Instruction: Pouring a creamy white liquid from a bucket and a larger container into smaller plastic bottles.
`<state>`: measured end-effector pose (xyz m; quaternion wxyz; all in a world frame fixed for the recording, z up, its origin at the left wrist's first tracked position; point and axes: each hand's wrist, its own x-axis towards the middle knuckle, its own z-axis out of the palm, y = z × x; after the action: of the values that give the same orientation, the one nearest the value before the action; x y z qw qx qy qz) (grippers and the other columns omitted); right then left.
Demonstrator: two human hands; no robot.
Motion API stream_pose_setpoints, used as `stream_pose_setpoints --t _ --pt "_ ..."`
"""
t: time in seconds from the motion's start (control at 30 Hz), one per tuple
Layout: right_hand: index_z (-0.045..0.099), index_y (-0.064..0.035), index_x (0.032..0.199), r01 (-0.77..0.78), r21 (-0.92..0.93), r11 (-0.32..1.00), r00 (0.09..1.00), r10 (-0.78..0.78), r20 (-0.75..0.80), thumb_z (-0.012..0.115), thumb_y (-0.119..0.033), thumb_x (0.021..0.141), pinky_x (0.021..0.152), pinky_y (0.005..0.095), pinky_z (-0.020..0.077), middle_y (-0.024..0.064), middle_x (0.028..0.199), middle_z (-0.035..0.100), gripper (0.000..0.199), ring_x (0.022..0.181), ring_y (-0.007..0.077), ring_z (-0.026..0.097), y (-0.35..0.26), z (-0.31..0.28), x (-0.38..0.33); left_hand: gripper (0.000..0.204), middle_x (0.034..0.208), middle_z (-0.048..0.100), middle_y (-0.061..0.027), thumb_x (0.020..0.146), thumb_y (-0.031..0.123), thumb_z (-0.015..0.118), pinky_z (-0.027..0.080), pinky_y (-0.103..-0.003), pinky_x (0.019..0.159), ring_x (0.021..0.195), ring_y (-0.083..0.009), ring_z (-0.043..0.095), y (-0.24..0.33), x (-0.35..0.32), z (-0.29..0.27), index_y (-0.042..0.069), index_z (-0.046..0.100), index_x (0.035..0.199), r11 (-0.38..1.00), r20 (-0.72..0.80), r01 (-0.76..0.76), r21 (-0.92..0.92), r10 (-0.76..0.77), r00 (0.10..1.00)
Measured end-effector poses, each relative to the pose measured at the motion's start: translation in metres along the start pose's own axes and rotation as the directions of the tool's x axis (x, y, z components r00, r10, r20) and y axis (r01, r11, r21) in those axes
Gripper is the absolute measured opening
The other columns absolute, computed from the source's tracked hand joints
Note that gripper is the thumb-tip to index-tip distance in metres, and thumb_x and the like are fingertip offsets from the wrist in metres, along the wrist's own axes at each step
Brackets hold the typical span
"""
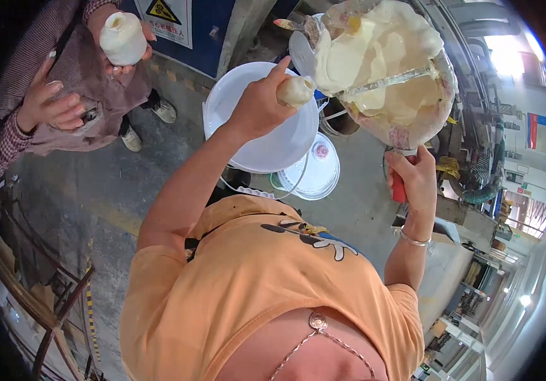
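My left hand (pixel 261 105) is closed around a small cream bottle-shaped piece (pixel 296 91) with a narrow open neck, tilted toward the right. It is held above a wide white bucket (pixel 222 95), just left of a large round vessel (pixel 449 101) caked with cream coating. Thick cream liquid (pixel 384 47) fills that vessel, and a coated bar (pixel 393 80) lies across it. My right hand (pixel 416 176) grips a red-handled tool (pixel 399 189) at the vessel's near edge. Which kind of tool it is, I cannot tell.
At left another person's hand (pixel 147 38) holds a larger white bottle-shaped piece (pixel 123 39); their other hand (pixel 53 105) is spread. A white lid (pixel 320 168) lies below the bucket. A brush (pixel 289 25) rests by the vessel's far left. Machinery (pixel 482 95) lines the right.
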<state>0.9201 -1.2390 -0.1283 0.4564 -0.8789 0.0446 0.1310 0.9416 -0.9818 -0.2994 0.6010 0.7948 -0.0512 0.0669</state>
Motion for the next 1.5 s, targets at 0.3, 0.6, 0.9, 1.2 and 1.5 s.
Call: stream_pose_setpoints --t 0.3,0.6,0.9,1.2,1.5 --pt "0.057 0.0023 0.094 0.004 -0.001 1.0 1.0 -0.004 -0.013 0.067 -0.006 0.078 0.045 0.0252 0.0427 0.0032 0.063 0.058 0.021 0.046 0.0104 0.052 -0.0014 -0.0009 -0.0019 0.088 0.124 0.062 -0.0158 0.074 0.015 0.075 0.046 -0.035 0.1 0.11 -0.028 0.063 -0.0012 0.0007 0.0028 0.003 0.029 0.148 1.0 -0.003 -0.017 0.011 0.017 1.0" --pt "0.057 0.0022 0.095 -0.01 0.003 1.0 0.999 0.01 -0.037 0.067 -0.006 0.078 0.045 0.025 0.0425 0.0031 0.065 0.058 0.022 0.047 0.01 0.052 -0.0006 -0.0002 -0.0036 0.087 0.123 0.063 -0.0165 0.075 0.014 0.074 0.046 -0.035 0.1 0.111 -0.0284 0.063 0.0017 -0.0002 0.0009 0.003 0.029 0.149 1.0 -0.003 -0.027 0.013 0.027 1.0" --pt "0.058 0.002 0.096 -0.008 -0.027 1.0 0.999 0.007 -0.04 0.067 -0.007 0.077 0.045 0.0248 0.0415 0.0029 0.064 0.058 0.022 0.046 0.0096 0.051 -0.0042 -0.0021 -0.0057 0.087 0.122 0.063 -0.0155 0.076 0.014 0.074 0.047 -0.035 0.099 0.11 -0.0283 0.063 0.0036 -0.0001 0.0012 0.003 0.029 0.149 0.999 0.007 -0.031 -0.017 0.031 0.999" --pt "0.058 0.0022 0.097 0.014 -0.011 1.0 0.999 -0.014 -0.04 0.067 -0.006 0.078 0.045 0.0249 0.0414 0.0028 0.064 0.058 0.023 0.046 0.0097 0.051 -0.0036 -0.0055 -0.0066 0.087 0.123 0.063 -0.0159 0.076 0.013 0.075 0.046 -0.035 0.1 0.111 -0.0287 0.063 0.0074 0.0016 0.0045 0.002 0.028 0.149 0.999 0.021 -0.031 -0.012 0.031 0.999" --pt "0.057 0.0023 0.097 -0.001 0.007 1.0 0.998 0.002 -0.057 0.067 -0.005 0.078 0.044 0.0252 0.0415 0.0032 0.064 0.058 0.023 0.046 0.0101 0.052 -0.0051 -0.0042 -0.008 0.089 0.124 0.062 -0.0171 0.074 0.012 0.075 0.044 -0.036 0.103 0.113 -0.03 0.062 0.005 0.002 0.0058 0.003 0.027 0.149 0.999 0.034 -0.01 -0.039 0.011 0.999"
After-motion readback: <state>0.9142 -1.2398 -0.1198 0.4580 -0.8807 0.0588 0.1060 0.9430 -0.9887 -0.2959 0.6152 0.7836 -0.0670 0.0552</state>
